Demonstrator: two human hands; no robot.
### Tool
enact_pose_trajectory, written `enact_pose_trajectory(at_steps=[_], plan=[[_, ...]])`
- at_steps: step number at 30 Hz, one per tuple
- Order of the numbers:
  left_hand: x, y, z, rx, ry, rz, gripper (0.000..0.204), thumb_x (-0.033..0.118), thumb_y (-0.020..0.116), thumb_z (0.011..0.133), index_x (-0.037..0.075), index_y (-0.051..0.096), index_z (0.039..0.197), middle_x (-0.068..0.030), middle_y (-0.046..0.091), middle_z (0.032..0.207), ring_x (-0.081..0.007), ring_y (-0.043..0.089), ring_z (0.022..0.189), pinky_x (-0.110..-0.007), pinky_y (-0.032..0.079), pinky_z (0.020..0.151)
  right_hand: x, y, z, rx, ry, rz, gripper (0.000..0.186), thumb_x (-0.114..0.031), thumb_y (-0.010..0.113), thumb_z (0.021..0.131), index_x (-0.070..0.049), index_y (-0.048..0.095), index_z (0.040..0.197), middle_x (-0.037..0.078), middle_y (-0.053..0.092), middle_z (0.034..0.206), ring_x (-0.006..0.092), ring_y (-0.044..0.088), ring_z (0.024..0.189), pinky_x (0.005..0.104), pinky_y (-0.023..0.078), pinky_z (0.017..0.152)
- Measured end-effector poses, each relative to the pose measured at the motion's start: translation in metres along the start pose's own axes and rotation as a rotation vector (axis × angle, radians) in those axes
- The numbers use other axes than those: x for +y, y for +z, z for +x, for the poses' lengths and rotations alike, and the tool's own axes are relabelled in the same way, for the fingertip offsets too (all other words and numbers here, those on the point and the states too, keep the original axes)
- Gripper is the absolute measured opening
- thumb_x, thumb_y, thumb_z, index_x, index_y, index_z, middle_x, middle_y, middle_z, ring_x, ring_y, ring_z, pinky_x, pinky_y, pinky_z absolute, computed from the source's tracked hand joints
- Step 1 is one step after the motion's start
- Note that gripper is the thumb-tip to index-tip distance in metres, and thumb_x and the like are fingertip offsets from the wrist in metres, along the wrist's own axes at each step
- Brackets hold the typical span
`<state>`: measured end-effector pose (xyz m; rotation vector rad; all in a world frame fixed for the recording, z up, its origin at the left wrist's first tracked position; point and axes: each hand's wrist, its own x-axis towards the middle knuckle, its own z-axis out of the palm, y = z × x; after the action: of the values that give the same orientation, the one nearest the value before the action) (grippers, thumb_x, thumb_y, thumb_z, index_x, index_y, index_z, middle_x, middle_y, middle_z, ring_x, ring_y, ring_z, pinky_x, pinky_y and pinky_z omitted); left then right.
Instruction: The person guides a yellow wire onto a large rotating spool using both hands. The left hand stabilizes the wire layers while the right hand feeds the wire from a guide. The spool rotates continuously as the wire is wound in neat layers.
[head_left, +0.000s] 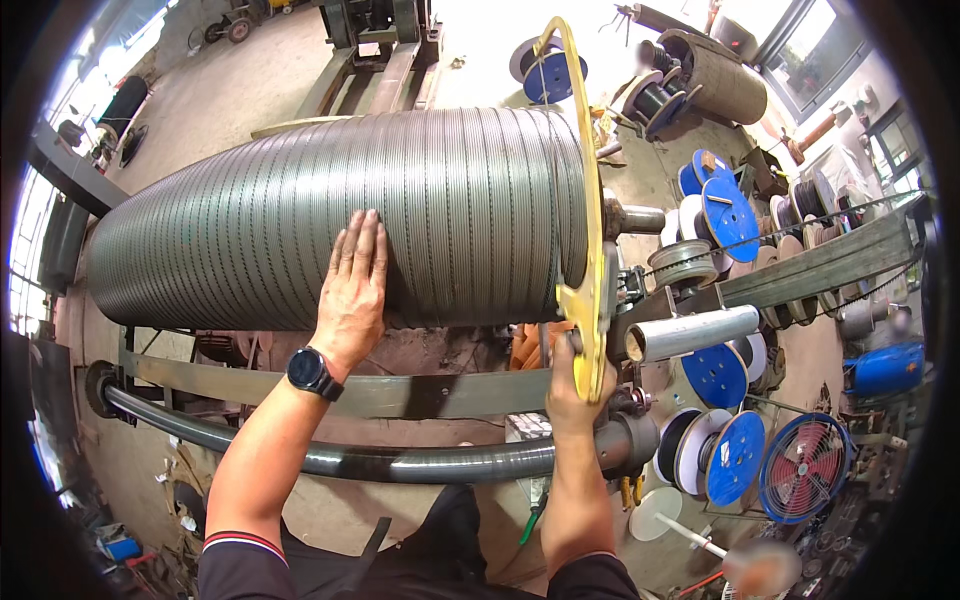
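A large cylinder wound in fine, shiny grey metal turns lies crosswise before me, dark dashed lines running round it. On its near side rests my left hand, open, fingers stretched out flat and pointing away from me. A dark watch is on that wrist. My right hand is closed round the handle of a yellow hacksaw. The saw's frame stands along the cylinder's right end, and its thin blade runs over the windings there. Whether the blade has cut in, I cannot tell.
Below the cylinder run a flat metal beam and a dark round bar. A metal tube sits at the right. Several blue-sided spools and a red-bladed fan stand on the right. Forks of a lift lie beyond.
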<state>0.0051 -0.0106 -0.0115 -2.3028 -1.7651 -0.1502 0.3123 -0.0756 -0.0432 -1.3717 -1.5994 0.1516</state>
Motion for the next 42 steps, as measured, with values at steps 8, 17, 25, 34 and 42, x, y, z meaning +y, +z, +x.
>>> enact_pose_trajectory(at_steps=[8, 17, 25, 34, 42], plan=[[0.0, 0.005, -0.002, 0.005, 0.018, 0.004, 0.092, -0.008, 0.061, 0.076, -0.012, 0.027, 0.161, -0.0261, 0.018, 0.173, -0.0387, 0.014, 0.163, -0.047, 0.015, 0.135, -0.002, -0.009, -0.022, 0.009, 0.156, 0.103, 0.011, -0.003, 0.074, 0.092, 0.006, 0.072, 0.098, 0.019, 0.076, 0.088, 0.0327, 0.076, 0.075, 0.0384, 0.058, 0.068], [-0.004, 0.007, -0.006, 0.018, 0.006, -0.001, 0.087, -0.006, 0.058, 0.079, -0.012, 0.028, 0.161, -0.0264, 0.019, 0.173, -0.0387, 0.015, 0.163, -0.047, 0.015, 0.135, -0.009, -0.026, -0.059, -0.042, 0.292, 0.138, 0.021, -0.001, 0.074, 0.09, 0.011, 0.069, 0.106, 0.025, 0.075, 0.09, 0.0375, 0.078, 0.076, 0.0412, 0.061, 0.068], [-0.002, 0.01, -0.006, 0.012, -0.001, 0.053, 0.09, -0.005, 0.061, 0.077, -0.011, 0.029, 0.161, -0.0262, 0.018, 0.173, -0.0387, 0.015, 0.163, -0.047, 0.015, 0.135, 0.002, 0.002, -0.01, 0.034, 0.05, 0.054, 0.008, -0.002, 0.067, 0.097, 0.004, 0.07, 0.093, 0.014, 0.069, 0.072, 0.0193, 0.067, 0.062, 0.0327, 0.05, 0.059], [0.0, 0.006, -0.003, 0.016, 0.026, -0.014, 0.086, -0.002, 0.059, 0.08, -0.011, 0.031, 0.16, -0.0243, 0.018, 0.174, -0.0375, 0.013, 0.164, -0.047, 0.013, 0.135, -0.016, 0.007, 0.019, 0.01, 0.104, 0.142, 0.009, 0.001, 0.073, 0.091, 0.006, 0.071, 0.099, 0.02, 0.074, 0.084, 0.0361, 0.075, 0.072, 0.0411, 0.059, 0.065], [-0.004, 0.015, -0.007, 0.031, 0.012, -0.005, 0.088, -0.005, 0.059, 0.08, -0.011, 0.027, 0.162, -0.0238, 0.016, 0.175, -0.0383, 0.013, 0.164, -0.048, 0.014, 0.134, -0.011, -0.018, -0.036, -0.044, 0.116, 0.012, 0.011, -0.003, 0.074, 0.09, 0.005, 0.07, 0.097, 0.021, 0.072, 0.083, 0.0386, 0.073, 0.071, 0.0433, 0.057, 0.064]])
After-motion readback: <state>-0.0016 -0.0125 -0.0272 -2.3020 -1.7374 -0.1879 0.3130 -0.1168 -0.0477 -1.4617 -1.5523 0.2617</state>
